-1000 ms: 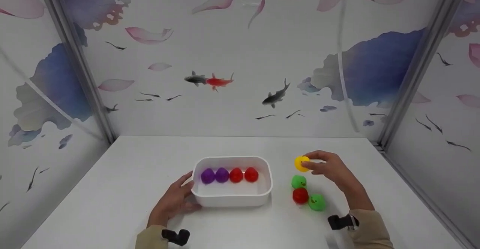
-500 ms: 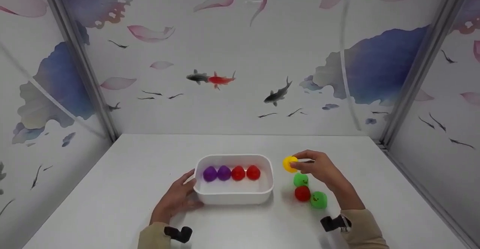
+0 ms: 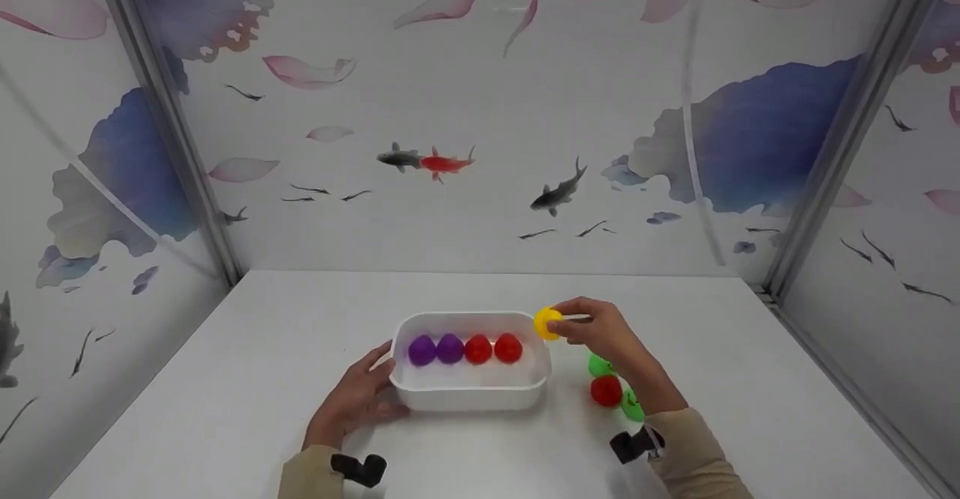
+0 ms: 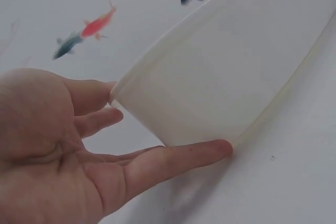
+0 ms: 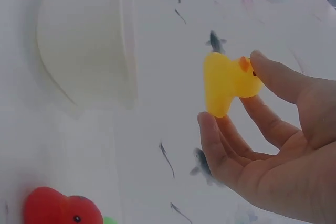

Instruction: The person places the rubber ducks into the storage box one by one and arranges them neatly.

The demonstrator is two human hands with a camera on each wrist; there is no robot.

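A white plastic box (image 3: 471, 400) stands mid-table. My left hand (image 3: 358, 392) rests against its left end, and in the left wrist view the straight fingers touch its wall (image 4: 210, 77). My right hand (image 3: 600, 328) pinches a yellow rubber duck (image 3: 548, 323) between thumb and fingertips, at the box's right back corner in the head view. The duck (image 5: 218, 82) lies across the fingertips in the right wrist view. Inside the box sit two purple toys (image 3: 436, 350) and two red toys (image 3: 478, 349) in a row.
Right of the box lie a red duck (image 3: 607, 391) and two green toys (image 3: 600, 365), partly covered by my right forearm. Printed panels (image 3: 480, 221) close off the table's back and both sides. Each wrist carries a black camera strap (image 3: 358, 470).
My right hand has carried the yellow duck leftward, from behind the green toys to the box's right edge. The left hand stays at the box. The toys inside keep their places.
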